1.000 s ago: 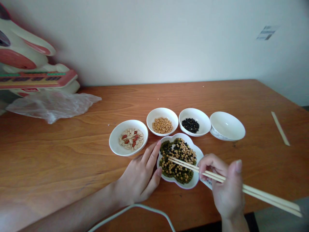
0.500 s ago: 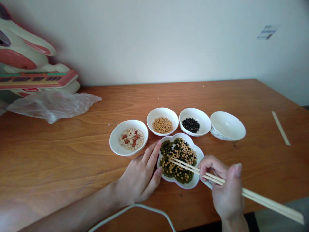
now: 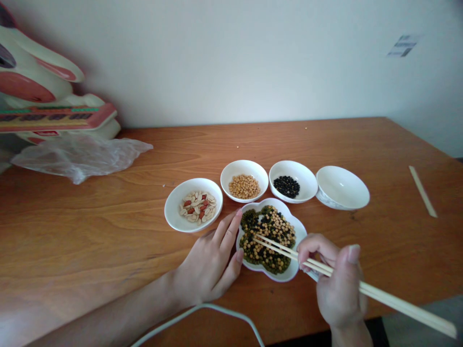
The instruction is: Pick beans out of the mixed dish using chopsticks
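Note:
A flower-shaped white dish holds mixed green, yellow and black beans. My left hand lies flat on the table with fingers stretched, touching the dish's left rim. My right hand grips a pair of wooden chopsticks whose tips rest in the beans near the dish's left-middle. Behind the dish stand a bowl of peanuts, a bowl of yellow soybeans, a bowl of black beans and an empty white bowl.
The wooden table meets a white wall. A crumpled clear plastic bag and a red-and-white toy-like object sit at the back left. A paper chopstick sleeve lies at right. A white cable runs by the near edge.
My right hand has dropped slightly toward the near edge, and the chopsticks' rear ends sank lower. Their tips stay in the beans. The left hand has not moved.

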`<state>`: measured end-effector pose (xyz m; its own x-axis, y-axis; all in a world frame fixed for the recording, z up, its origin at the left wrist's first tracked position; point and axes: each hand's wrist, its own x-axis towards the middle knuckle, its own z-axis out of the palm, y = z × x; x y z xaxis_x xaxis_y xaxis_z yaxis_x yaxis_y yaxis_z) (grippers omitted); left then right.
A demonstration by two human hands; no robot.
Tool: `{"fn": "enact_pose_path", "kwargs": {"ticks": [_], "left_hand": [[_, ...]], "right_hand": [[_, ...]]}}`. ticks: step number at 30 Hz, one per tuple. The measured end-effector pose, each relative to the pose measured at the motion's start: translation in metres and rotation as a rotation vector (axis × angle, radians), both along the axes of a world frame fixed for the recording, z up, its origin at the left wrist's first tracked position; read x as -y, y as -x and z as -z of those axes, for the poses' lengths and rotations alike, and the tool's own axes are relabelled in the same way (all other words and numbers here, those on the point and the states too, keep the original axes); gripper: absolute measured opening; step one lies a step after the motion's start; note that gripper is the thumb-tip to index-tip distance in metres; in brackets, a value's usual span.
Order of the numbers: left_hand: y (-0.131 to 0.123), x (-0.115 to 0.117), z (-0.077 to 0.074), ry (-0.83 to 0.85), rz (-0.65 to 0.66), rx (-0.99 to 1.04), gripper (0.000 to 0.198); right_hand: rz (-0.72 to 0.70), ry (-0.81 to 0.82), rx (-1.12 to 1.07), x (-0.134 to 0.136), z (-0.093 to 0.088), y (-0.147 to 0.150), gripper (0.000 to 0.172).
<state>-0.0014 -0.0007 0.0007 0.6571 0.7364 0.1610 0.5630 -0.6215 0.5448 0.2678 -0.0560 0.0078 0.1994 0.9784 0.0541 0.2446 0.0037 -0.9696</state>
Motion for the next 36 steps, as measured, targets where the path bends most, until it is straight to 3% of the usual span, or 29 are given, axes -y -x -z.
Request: {"fn": "enact_pose_path", "kwargs": {"ticks": [9,15,24,36], "left_hand": [[0.000,0.000,0.001,-0.010,-0.001,0.008,0.077],[0.001,0.000,0.003,-0.003,-0.008,-0.003,0.078],[0.001,0.000,0.003,0.000,0.000,0.002,0.076],[0.001,0.000,0.005,-0.030,0.001,0.003,0.077]], "right_hand": [[0.027,-0.046,-0.043,-0.003,-0.003,-0.001,0.090],[0.027,-0.149,-0.164,-0.013,-0.016,0.000,0.089],[0.195,-0.157,-0.284,-0.015,-0.033,0.016,0.086],[0.396,-0.255,-0.360,-0.039,-0.030,0.034,0.079]]}}
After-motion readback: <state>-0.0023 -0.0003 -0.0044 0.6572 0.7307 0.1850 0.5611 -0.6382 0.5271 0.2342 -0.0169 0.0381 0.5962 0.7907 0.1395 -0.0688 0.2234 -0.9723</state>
